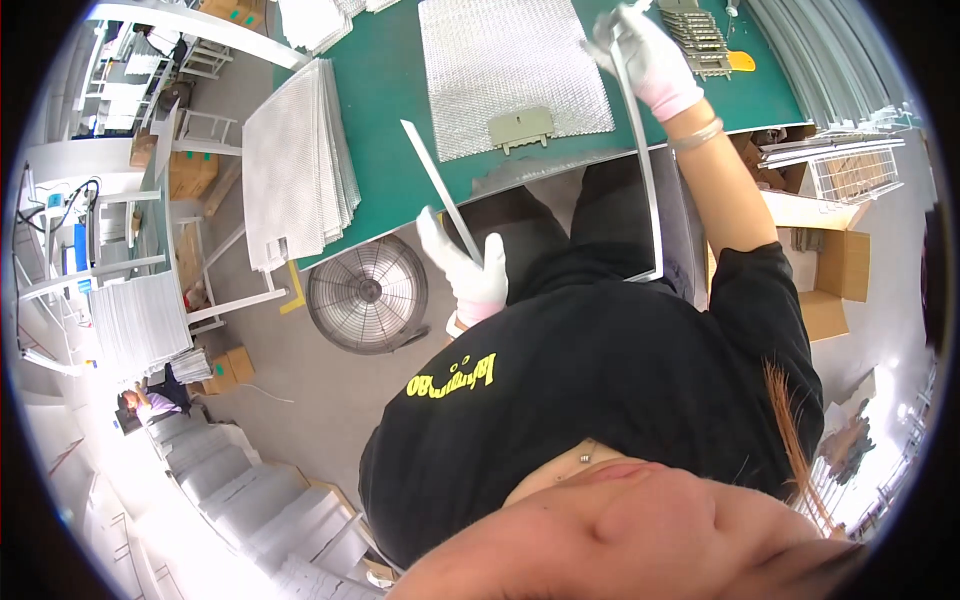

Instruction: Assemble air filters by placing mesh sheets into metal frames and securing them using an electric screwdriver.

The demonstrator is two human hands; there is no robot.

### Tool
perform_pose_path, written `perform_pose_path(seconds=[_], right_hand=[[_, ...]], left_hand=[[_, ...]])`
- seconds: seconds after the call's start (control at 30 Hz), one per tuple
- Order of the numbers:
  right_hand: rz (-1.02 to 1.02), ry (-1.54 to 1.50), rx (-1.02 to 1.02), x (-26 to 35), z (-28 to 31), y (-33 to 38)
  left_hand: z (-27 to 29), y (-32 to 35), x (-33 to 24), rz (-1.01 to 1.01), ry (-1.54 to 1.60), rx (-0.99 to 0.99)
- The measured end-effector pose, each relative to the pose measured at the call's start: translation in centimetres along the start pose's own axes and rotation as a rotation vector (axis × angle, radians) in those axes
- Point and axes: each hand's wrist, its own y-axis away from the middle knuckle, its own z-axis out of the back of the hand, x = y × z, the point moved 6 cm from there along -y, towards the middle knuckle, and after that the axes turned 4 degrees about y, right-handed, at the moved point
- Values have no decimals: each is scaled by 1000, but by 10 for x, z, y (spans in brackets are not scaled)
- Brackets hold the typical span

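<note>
1. Two gloved hands are clamped on a U-shaped metal frame strip: left hand on one arm, right hand on the other.
2. Frame-fitting seems in hand; next, alignment around the mesh filter panel on the green table is called for.

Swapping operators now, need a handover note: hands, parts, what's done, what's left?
Left hand: gloved, gripping one end of a bent metal frame strip below the table edge.
Right hand: gloved, holding the strip's other end up over the green table.
Mesh sheet lies flat on the table with a grey latch piece at its near edge. Stack of mesh sheets sits at the left.
Done: sheet laid out, strip in hand.
Left: strip is not yet on the sheet.
</note>
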Motion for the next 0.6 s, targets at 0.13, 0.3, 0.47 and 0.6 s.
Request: perform_pose_path(seconds=[0.13, 0.3, 0.47, 0.6], right_hand=[[-121, 524, -202, -27, 11, 44], [-169, 1113, 11, -44, -48, 119], [51, 1138, -291, -44, -34, 165], [30, 776, -213, -63, -19, 156]], left_hand=[[-53, 16, -9, 515, 657, 694], [-159, 26, -26, 1157, 1638, 491], [-179, -19, -47, 1030, 1767, 440], [-221, -64, -40, 1116, 1815, 469]])
